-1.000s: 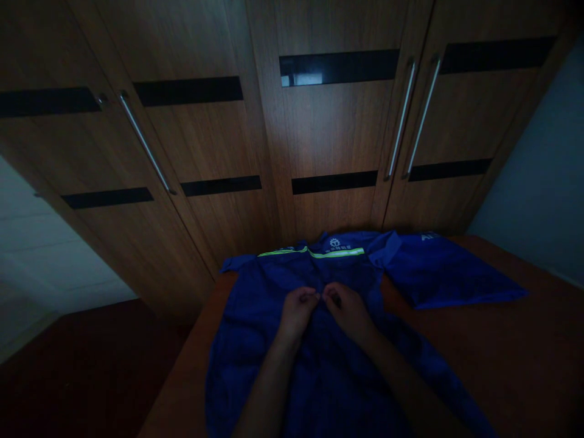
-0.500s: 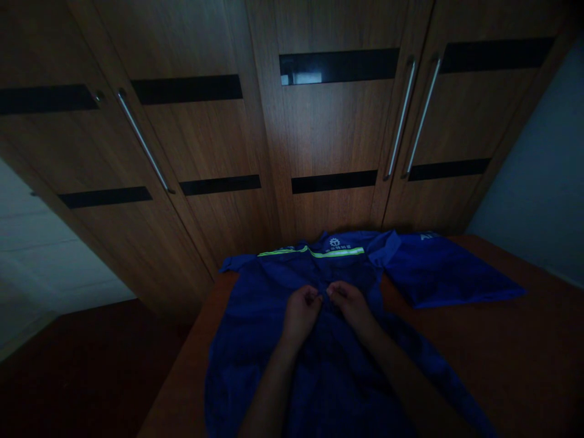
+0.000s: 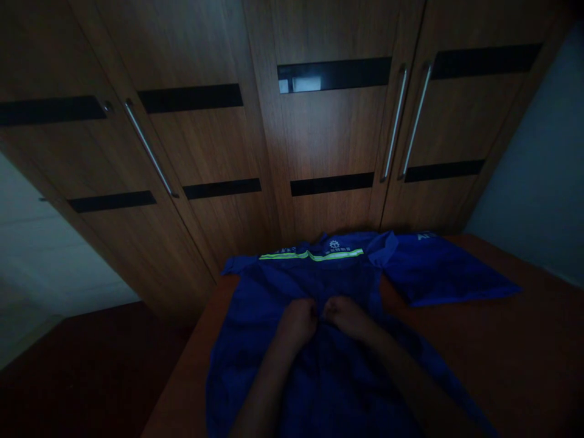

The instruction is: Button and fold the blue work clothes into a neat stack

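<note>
A blue work shirt [image 3: 264,316] with a yellow-green reflective stripe [image 3: 314,255] lies flat on a brown wooden table [image 3: 524,340]. One sleeve [image 3: 442,274] spreads out to the right. My left hand [image 3: 298,319] and my right hand [image 3: 344,313] meet at the shirt's middle seam, fingers curled and pinching the cloth on either side of it. The room is dim, so the fingertips are hard to make out.
Tall wooden wardrobe doors [image 3: 328,134] with black bands and long metal handles [image 3: 395,125] stand right behind the table's far edge. A dark red floor [image 3: 82,365] lies to the left. A pale wall [image 3: 538,182] rises at the right.
Both hands have slid slightly toward me along the shirt's middle seam and curled tighter. The view has tilted a little downward. The shirt lies as before.
</note>
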Available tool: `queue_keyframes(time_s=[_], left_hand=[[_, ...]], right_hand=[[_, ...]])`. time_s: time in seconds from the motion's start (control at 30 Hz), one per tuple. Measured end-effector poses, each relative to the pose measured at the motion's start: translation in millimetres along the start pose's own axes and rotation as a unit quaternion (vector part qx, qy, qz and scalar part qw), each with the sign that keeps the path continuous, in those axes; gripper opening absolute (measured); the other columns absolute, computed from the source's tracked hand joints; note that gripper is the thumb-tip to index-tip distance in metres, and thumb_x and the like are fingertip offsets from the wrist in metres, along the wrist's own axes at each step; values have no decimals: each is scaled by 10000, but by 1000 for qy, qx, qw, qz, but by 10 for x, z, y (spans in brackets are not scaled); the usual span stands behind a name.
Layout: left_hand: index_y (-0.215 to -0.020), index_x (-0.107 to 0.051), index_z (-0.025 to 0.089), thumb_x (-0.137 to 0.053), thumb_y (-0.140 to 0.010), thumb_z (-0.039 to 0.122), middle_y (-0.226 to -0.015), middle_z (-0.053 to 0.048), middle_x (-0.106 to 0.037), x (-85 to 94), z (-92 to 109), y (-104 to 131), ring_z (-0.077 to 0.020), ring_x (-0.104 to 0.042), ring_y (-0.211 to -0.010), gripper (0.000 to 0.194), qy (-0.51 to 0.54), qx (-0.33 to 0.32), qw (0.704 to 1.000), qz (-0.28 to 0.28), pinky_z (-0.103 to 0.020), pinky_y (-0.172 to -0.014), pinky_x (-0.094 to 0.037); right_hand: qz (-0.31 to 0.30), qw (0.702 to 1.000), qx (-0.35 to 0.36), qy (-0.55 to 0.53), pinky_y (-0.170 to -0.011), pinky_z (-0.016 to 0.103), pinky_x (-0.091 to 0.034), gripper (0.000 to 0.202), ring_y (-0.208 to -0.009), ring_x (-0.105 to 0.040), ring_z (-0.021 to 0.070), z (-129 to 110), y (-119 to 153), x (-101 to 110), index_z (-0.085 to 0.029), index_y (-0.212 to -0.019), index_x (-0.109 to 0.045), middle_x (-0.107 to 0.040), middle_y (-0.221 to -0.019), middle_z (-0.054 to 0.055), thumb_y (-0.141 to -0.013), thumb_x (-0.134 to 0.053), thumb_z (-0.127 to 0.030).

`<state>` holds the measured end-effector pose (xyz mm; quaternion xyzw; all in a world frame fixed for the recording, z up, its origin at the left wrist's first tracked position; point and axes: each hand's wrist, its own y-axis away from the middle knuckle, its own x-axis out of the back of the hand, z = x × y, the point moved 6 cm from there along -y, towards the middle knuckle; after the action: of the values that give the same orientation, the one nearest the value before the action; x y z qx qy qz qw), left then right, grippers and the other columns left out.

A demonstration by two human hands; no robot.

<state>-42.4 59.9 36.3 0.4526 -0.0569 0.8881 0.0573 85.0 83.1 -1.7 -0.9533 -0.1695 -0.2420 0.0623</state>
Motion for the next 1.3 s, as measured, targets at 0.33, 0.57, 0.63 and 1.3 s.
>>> queue_keyframes(time_s=[0.33, 0.57, 0.63, 1.3], left_hand=[[-829, -686, 187, -493, -731, 66, -889, -118, -707, 433, -7, -383, -243, -634, -874, 248, -10, 3, 999, 43, -299, -775, -410], [-598, -640, 193, -594, -658, 85, -763, -118, -700, 113, -106, -774, -257, -638, -879, 132, 36, 48, 996, 62, -288, -779, -420], [-573, -622, 193, -592, -652, 79, -729, -107, -693, 70, -181, -774, -248, -641, -864, 143, 60, 63, 994, 73, -281, -762, -416], [-772, -559, 149, -662, -700, 362, -842, -109, -724, 120, -303, -687, -44, -508, -434, 247, 546, 131, 824, 74, -145, -389, -293]], right_hand=[[114, 982, 5, 148, -681, 288, -424, 181, -812, -643, 214, -390, -292, 435, -209, -757, -669, -709, -824, 88, -775, -516, -302], [167, 975, -51, 134, -625, 292, -428, 70, -759, -657, 243, -335, -652, 325, -196, -667, -669, -698, -724, 114, -615, -670, -243], [161, 981, -57, 96, -599, 267, -416, 54, -718, -648, 220, -208, -716, 299, -194, -543, -625, -676, -636, 84, -593, -644, -185], [107, 885, -55, -450, -541, 252, -450, 320, -574, -597, 145, -58, -702, 202, -189, -841, -668, -663, -652, -1, -629, -717, -424]])
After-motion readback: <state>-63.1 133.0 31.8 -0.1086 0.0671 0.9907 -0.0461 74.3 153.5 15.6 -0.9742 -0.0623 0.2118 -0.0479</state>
